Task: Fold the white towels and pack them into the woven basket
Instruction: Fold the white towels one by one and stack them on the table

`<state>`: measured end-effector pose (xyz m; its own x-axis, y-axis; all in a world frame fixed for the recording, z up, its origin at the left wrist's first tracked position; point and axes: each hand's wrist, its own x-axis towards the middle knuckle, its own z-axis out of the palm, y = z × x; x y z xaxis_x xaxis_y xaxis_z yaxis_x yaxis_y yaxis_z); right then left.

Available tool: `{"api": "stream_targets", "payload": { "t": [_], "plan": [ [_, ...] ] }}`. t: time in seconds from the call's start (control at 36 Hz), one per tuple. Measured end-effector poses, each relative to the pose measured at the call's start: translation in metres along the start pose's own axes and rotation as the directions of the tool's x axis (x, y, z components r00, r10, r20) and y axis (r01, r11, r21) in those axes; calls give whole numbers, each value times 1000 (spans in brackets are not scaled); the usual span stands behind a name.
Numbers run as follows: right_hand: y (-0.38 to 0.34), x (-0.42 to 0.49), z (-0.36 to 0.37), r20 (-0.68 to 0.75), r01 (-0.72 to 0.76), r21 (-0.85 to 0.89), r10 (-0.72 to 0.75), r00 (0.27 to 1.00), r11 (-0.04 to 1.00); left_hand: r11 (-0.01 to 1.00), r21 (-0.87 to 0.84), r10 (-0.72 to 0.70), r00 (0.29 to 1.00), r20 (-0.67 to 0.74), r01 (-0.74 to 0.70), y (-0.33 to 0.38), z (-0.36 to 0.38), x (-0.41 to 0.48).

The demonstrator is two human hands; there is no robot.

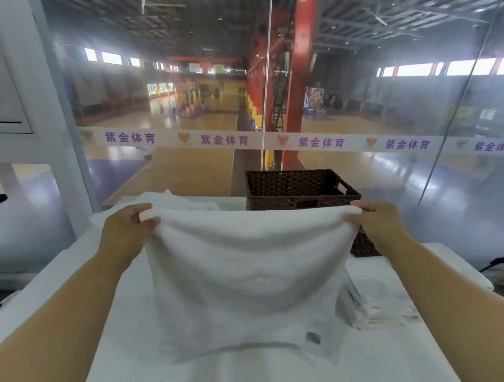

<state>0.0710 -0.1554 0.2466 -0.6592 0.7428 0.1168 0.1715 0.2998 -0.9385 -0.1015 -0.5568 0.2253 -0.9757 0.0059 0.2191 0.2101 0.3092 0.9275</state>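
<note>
While pinching the white towel (245, 267) by its top corners, left grip (129, 229) curled round one at 9 o'clock and right grip (375, 222) round the other at 3 o'clock, could well fold crooked, given the sagging middle and the hem trailing on the worktop (122, 354), or nudge the folded stack (376, 298) at 4 o'clock. Farther off at 1 o'clock, woven basket (293, 184), showing no towel inside, near part hidden behind the cloth.

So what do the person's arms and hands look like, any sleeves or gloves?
The left hand and right hand are bare: no gloves, rings or watch show. Both forearms are uncovered too, with no sleeve in view.
</note>
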Motion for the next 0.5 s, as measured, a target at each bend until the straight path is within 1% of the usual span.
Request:
{"api": "stream_targets", "payload": {
  "t": [0.08,0.14,0.19,0.28,0.36,0.44,0.5],
  "plan": [
    [-2,0,-6,-15,74,-140,-77,997,987,997,74,37,999,14,-38,3,-5,-2],
    [-5,-3,-8,-38,123,-223,-135,990,967,986,137,94,995,-15,-91,5,-8,-6],
    [-7,-7,-9,-75,162,-262,-188,979,951,973,178,156,987,-45,-146,8,-9,-12],
    [-8,-16,-11,-123,222,-283,-265,956,933,970,176,191,975,-110,-170,10,-12,-22],
    [-6,-26,-15,-96,239,-259,-271,958,936,975,116,204,968,-146,-188,8,-14,-31],
    [1,-36,-16,-47,232,-207,-247,968,950,981,83,184,976,-117,-175,1,-16,-40],
    [5,-43,-16,-31,218,-232,-231,972,948,987,43,158,983,-93,-155,-4,-17,-46]
  ]
}}
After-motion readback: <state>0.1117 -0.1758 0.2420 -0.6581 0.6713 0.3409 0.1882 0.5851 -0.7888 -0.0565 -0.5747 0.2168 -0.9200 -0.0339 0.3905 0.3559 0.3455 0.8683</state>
